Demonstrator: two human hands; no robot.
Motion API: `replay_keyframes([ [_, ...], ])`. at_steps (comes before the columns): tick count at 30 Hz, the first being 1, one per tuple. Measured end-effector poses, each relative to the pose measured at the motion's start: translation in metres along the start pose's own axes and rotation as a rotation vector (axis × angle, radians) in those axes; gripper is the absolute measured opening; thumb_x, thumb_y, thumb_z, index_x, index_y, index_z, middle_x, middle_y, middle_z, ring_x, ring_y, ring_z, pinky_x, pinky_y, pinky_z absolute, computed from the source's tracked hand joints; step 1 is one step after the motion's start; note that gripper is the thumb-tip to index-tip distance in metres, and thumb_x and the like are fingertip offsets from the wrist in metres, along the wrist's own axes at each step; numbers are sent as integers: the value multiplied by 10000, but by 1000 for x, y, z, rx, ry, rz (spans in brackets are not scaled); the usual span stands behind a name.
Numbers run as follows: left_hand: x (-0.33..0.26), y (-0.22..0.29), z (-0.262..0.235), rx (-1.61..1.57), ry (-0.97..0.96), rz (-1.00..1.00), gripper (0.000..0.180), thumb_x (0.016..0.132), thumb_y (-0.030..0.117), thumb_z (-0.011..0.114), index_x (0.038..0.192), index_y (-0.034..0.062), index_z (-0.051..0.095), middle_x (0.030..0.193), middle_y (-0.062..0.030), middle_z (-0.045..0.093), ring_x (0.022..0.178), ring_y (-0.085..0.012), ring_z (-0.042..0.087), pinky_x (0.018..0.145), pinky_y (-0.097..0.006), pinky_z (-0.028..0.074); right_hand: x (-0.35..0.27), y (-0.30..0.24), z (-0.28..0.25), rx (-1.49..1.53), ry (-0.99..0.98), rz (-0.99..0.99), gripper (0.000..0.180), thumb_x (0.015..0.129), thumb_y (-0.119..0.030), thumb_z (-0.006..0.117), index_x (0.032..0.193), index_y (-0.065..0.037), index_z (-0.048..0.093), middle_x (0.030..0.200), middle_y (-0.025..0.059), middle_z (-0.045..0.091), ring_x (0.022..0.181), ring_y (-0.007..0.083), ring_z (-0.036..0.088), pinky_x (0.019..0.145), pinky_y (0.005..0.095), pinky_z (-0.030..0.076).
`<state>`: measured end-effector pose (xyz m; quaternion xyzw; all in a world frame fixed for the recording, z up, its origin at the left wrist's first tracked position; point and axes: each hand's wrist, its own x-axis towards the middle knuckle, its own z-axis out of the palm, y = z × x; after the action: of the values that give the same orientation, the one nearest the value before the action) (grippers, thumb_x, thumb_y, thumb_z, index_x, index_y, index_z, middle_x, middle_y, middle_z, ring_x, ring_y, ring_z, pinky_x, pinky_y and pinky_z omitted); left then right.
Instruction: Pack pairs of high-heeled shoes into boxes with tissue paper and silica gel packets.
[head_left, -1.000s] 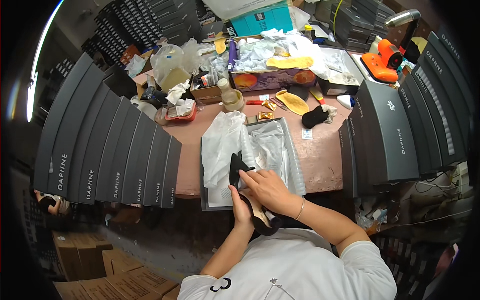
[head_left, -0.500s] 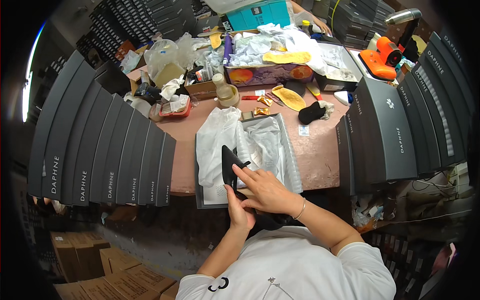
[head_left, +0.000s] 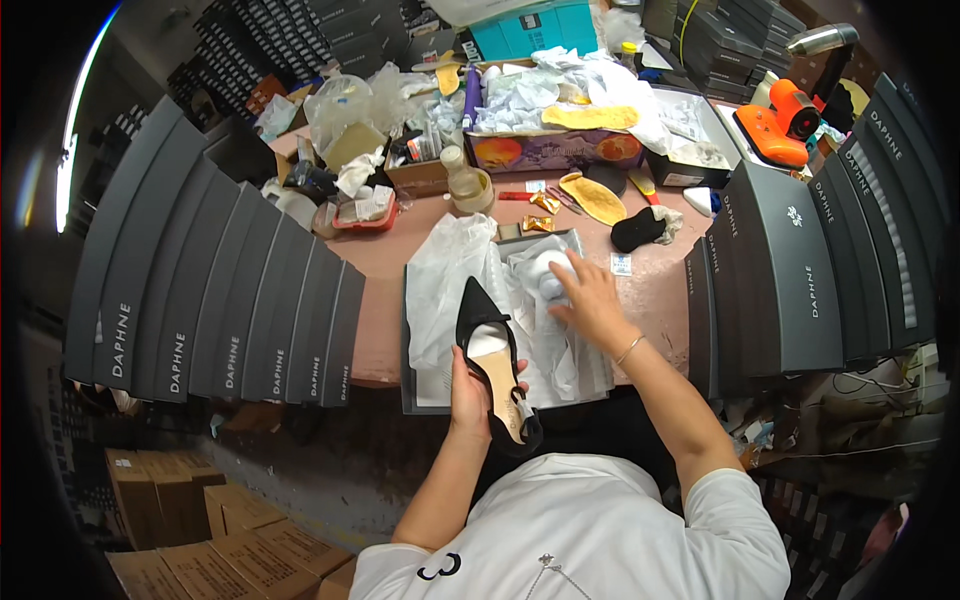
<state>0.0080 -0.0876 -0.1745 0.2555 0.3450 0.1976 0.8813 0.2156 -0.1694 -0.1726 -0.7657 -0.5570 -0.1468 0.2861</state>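
Note:
A black pointed slingback shoe [head_left: 500, 380] with a beige insole is in my left hand [head_left: 468, 398], its toe pointing away from me. My fingers wrap around its side, and white shows inside the toe opening. Over the right part of the open grey shoebox [head_left: 410, 375], my right hand [head_left: 598, 308] has its fingers closed on a white wad [head_left: 550, 272], which looks like crumpled paper. White tissue paper [head_left: 440, 290] spreads over the left of the box. More translucent wrapping [head_left: 560, 345] lies beneath my right hand.
Stacked grey shoeboxes flank me at left [head_left: 255, 300] and right [head_left: 775, 270]. Behind the open box stand a glass bottle [head_left: 467, 185], yellow insoles [head_left: 593, 198] and a black cloth bundle [head_left: 635, 230]. A carton of crumpled paper [head_left: 555, 153] and an orange device [head_left: 772, 130] sit farther back.
The shoe has turned in my left hand, and its open top and insole now show. My right hand has left the shoe and moved right and away, with a white wad in its fingers.

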Motion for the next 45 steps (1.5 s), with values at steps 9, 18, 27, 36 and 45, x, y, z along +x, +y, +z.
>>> replay_keyframes([
  [9,-28,-12,13,84,-11,1,665,950,638,204,1269,108,449,1144,-63,549,996,-210,563,736,-396,519,-11,-63,12,147,-172,-452,108,726,-186,617,784,-120,554,692,3,516,714,168,529,663,316,382],
  [18,-3,13,-10,86,28,140,738,912,689,269,1177,44,511,1049,-106,601,888,-237,617,706,-393,529,-14,-50,-8,385,-43,-80,374,842,-208,613,1167,-41,533,1167,172,561,1049,325,547,961,510,361],
  [27,-38,-23,5,108,41,275,719,965,613,196,1430,71,278,1450,-77,345,1332,-193,337,1105,-350,259,-7,-114,68,684,-560,10,568,962,-467,356,852,45,577,811,267,540,806,406,501,1035,585,220],
  [36,22,25,-28,214,97,293,485,983,438,429,1389,188,333,1057,-102,525,871,-213,583,761,-382,529,-17,-129,43,694,-553,-57,732,963,-529,314,991,154,577,925,294,574,967,419,517,934,546,284],
  [45,-3,38,-23,325,42,336,485,1012,349,398,1436,136,298,983,-92,557,821,-171,607,727,-305,531,-37,-132,7,880,-597,-175,691,934,-536,404,933,138,559,1076,302,522,1040,404,488,1008,517,280],
])
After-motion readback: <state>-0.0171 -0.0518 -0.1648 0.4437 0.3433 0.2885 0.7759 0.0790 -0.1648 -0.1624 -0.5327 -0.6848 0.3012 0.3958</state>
